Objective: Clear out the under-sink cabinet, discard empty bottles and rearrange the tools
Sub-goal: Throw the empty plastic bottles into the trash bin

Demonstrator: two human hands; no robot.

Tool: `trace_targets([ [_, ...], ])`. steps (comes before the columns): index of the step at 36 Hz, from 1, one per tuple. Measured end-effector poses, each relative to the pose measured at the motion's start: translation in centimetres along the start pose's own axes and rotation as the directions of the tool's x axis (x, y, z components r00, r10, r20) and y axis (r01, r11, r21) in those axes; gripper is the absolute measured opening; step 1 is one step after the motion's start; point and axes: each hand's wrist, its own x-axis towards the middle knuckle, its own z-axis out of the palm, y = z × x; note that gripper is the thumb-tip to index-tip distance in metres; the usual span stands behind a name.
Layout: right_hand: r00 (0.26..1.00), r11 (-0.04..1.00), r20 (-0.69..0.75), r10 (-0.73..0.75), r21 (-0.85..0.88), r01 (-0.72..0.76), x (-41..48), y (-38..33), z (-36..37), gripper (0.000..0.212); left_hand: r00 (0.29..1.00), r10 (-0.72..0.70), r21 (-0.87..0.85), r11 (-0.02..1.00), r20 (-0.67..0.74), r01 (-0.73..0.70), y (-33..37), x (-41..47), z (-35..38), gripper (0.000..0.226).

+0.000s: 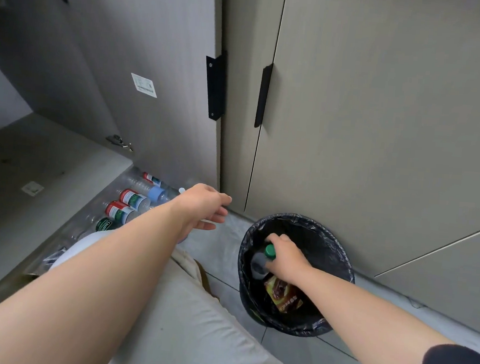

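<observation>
The right hand is down inside the black bin, on the right side of the floor. Its fingers are curled tight around the neck of a clear bottle with a green cap. The bottle is tipped over, and its body points down into the bin. A brown snack wrapper lies in the bin too, just near the hand.

The left hand reaches out far to the left of the bin. Its fingers are loose and a little spread, and it does not seem to hold anything. It hangs just past the far end of a row of plastic bottles. Those bottles lie on their sides on the floor, along the bottom of the open cabinet door.

So the green-capped bottle is in the right hand, well apart from the left hand. The bin stands close to the shut cabinet doors.
</observation>
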Motion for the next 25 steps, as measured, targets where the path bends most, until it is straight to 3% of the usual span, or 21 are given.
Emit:
trace_targets([
  [4,0.999,1.000,-0.033,-0.023,-0.007,0.023,-0.5,-0.3,-1.5,0.047,0.998,0.068,0.095,0.993,-0.006,-0.067,0.0,-0.3,-0.3,0.020],
  [7,0.990,0.997,-0.121,-0.073,-0.038,0.068,-0.9,-1.5,-3.4,0.025,0.996,0.083,0.175,0.981,0.025,-0.086,0.1,-0.5,-1.8,0.019],
  [10,0.953,0.982,-0.243,-0.183,-0.006,0.187,-0.7,-4.5,-5.5,0.020,0.994,0.083,0.241,0.966,0.071,-0.097,0.2,-0.5,-5.9,0.024],
  [13,0.903,0.933,-0.275,-0.329,0.055,0.357,-0.1,-9.0,-6.9,0.022,0.994,0.105,0.288,0.953,-0.015,-0.096,-1.1,-0.4,-11.5,0.022],
  [18,0.829,0.826,-0.171,-0.533,0.105,0.553,2.6,-17.9,-6.9,0.025,0.973,0.018,0.245,0.969,-0.232,0.041,-7.6,0.1,-20.5,0.014],
  [25,0.777,0.779,0.123,-0.618,-0.038,0.626,9.4,-29.3,-2.7,0.022,0.948,-0.213,0.147,0.957,-0.236,0.251,-18.0,1.3,-28.1,0.021],
])
